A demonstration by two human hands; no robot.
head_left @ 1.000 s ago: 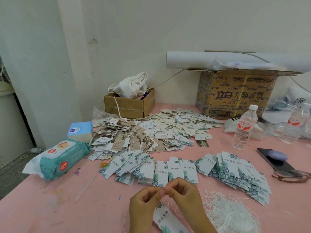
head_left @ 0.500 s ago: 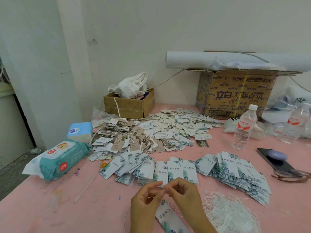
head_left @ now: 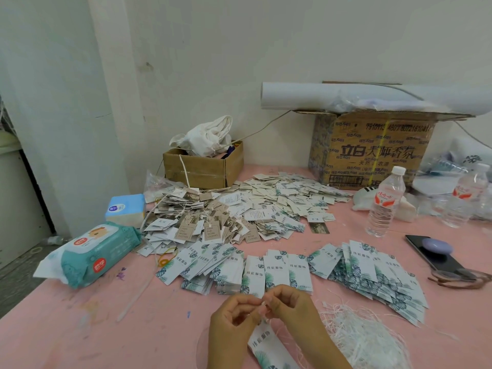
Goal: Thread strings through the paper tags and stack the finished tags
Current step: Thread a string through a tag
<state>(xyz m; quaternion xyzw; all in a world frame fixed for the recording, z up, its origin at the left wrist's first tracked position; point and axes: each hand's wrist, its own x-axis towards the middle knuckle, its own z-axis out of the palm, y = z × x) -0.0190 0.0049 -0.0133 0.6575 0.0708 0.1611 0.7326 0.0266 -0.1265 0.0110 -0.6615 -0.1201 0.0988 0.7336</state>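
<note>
Near the tabletop (head_left: 80,328) edge, left grip (head_left: 234,319) and right grip (head_left: 291,307) both pinch a white string (head_left: 264,303) above a white tag (head_left: 266,346) printed with green leaves and dark characters.

Left hand (head_left: 234,319), right hand (head_left: 291,306), forearms: all bare.

2 hands: left hand (head_left: 234,324), right hand (head_left: 291,307). 1 tag (head_left: 266,344) and 1 string (head_left: 269,321) between them. 2 cardboard boxes: small box (head_left: 202,170), big printed box (head_left: 372,153). 2 water bottles: nearer bottle (head_left: 384,206), edge bottle (head_left: 466,195). 1 wipes pack (head_left: 98,254), 1 blue tissue pack (head_left: 126,210), 1 phone (head_left: 443,265), 1 paper roll (head_left: 319,95), 1 string tangle (head_left: 364,339). Leaf-print tags (head_left: 279,270) and brown tags (head_left: 213,222): too many to count.
</note>
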